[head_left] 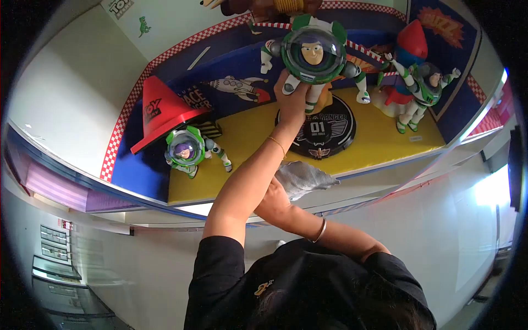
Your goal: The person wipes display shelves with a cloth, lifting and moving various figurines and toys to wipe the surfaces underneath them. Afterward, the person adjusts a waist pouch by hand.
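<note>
My left hand [291, 96] reaches up into the display and is closed around the lower body or leg of a large space ranger figure [316, 74] with a clear dome helmet. The figure is held above a round black base [344, 132] marked "01"; whether its feet touch anything is hidden. My right hand [273, 202] is partly covered by my left forearm. Its fingers are closed on a grey cloth [302, 181], which hangs over the front edge of the yellow shelf [247, 159].
Left on the shelf, a smaller space ranger figure [187, 149] stands by a red cone [165, 113]. To the right, another figure [426, 91] stands before a red and blue rocket [412, 44]. A brown toy [269, 6] is at the back. Checkered trim [132, 93] edges the walls.
</note>
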Demonstrator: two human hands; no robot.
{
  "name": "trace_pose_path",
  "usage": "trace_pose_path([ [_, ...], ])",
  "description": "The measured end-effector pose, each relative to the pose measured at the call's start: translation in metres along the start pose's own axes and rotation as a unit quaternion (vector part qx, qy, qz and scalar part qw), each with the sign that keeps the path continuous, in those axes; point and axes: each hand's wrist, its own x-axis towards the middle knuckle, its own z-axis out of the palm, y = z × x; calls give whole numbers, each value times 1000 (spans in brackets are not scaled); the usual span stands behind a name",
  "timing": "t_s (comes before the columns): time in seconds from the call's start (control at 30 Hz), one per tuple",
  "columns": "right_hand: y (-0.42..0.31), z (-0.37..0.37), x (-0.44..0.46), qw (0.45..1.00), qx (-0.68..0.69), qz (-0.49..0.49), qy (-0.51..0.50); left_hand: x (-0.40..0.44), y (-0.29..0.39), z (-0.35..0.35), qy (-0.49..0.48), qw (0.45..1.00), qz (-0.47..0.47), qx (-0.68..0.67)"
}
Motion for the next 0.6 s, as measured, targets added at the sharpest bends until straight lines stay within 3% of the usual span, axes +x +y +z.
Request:
trace_pose_path([
  [0.3,1,-14,0,996,20,-24,82,-5,0,-10,-2,999,-2,46],
  [0.6,1,-9,0,997,24,-15,69,-6,5,-24,-2,1000,-5,10],
])
